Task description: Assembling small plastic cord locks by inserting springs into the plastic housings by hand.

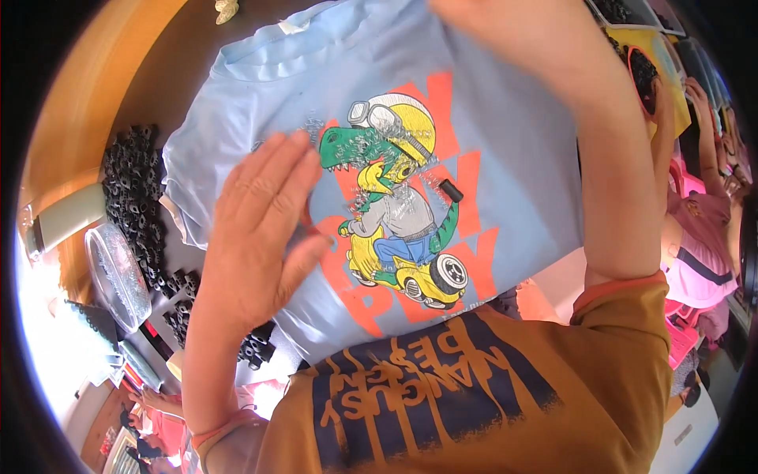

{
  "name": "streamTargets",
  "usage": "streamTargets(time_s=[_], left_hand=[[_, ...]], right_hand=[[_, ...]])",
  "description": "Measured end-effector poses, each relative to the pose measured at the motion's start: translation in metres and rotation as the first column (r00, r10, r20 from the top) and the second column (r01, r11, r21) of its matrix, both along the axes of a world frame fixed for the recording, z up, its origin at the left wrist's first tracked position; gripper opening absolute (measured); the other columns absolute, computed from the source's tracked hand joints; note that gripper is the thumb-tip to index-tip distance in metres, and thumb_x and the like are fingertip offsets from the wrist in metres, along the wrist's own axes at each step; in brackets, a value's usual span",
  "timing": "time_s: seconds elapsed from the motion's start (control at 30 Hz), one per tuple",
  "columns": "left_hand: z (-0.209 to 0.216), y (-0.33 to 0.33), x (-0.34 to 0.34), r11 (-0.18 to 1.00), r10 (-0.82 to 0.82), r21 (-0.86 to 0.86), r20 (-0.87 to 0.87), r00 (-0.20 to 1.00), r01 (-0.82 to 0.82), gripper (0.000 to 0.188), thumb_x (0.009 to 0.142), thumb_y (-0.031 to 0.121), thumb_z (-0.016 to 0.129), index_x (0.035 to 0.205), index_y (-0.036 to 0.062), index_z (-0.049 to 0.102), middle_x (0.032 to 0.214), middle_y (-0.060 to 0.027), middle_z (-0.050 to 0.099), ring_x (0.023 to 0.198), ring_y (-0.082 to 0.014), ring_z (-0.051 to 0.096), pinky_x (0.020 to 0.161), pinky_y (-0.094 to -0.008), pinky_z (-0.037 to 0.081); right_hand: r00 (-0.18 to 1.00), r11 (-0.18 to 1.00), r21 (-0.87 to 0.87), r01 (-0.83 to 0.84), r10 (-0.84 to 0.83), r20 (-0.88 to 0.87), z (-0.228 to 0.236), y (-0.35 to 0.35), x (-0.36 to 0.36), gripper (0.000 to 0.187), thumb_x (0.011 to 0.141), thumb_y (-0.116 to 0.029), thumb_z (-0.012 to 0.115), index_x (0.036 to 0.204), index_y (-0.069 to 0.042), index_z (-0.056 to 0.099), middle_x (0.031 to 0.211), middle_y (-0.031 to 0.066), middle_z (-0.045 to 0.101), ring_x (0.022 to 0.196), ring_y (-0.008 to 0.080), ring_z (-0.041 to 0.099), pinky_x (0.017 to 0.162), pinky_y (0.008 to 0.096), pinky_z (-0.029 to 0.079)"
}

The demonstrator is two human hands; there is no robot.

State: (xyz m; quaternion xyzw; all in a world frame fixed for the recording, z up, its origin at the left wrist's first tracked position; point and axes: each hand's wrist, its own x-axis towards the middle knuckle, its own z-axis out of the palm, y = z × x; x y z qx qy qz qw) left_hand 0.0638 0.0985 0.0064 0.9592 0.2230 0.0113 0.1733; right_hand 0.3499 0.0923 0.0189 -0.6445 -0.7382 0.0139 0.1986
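Observation:
A light blue T-shirt (513, 150) with a cartoon dinosaur on a scooter lies spread in front of me. Many tiny silvery metal pieces (395, 207) are scattered over its print; they look like small springs or pins, too fine to tell. Among them, to the right, rests one short black cylindrical part (451, 190). My left hand (264, 217) is at the left of the print, fingers stretched and thumb apart, next to the metal pieces. Blurred and cut off by the top edge, my right hand (482, 20) is over the shirt's upper right; its fingers are hidden.
Heaps of small black parts (130, 197) lie on the dark table left of the shirt. Beside them stands a clear oval container (118, 272) with tiny pieces inside. At the right, a co-worker's hand (663, 99) is at a pink-rimmed tray (634, 63) with black parts.

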Motion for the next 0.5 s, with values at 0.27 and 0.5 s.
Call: streamTargets(time_s=[0.27,0.5], left_hand=[[-0.002,0.004,0.001,0.999,-0.043,0.013,0.142,0.989,0.042,0.059,0.081,0.03,0.064,0.129,-0.0008,0.05,0.134,-0.0151,0.049,0.124,-0.0363,0.045,0.103,-0.0447,0.033],[-0.009,-0.001,0.004,0.998,0.055,0.023,0.033,0.998,-0.056,0.063,0.08,0.032,0.065,0.132,0.0018,0.048,0.142,-0.0165,0.039,0.131,-0.0357,0.037,0.106,-0.0463,0.029]], right_hand=[[0.804,0.809,-0.019,-0.587,0.58,-0.133,-0.041,0.003,-0.036,0.042,0.093,-0.027,0.048,0.119,0.006,0.051,0.131,0.0243,0.045,0.13,0.0357,0.035,0.107,0.0467,0.025],[0.835,0.801,-0.236,-0.55,0.523,-0.172,-0.039,0.004,-0.034,0.056,0.098,-0.035,0.036,0.137,0.005,0.036,0.147,0.0251,0.027,0.139,0.0365,0.02,0.113,0.0476,0.013]])
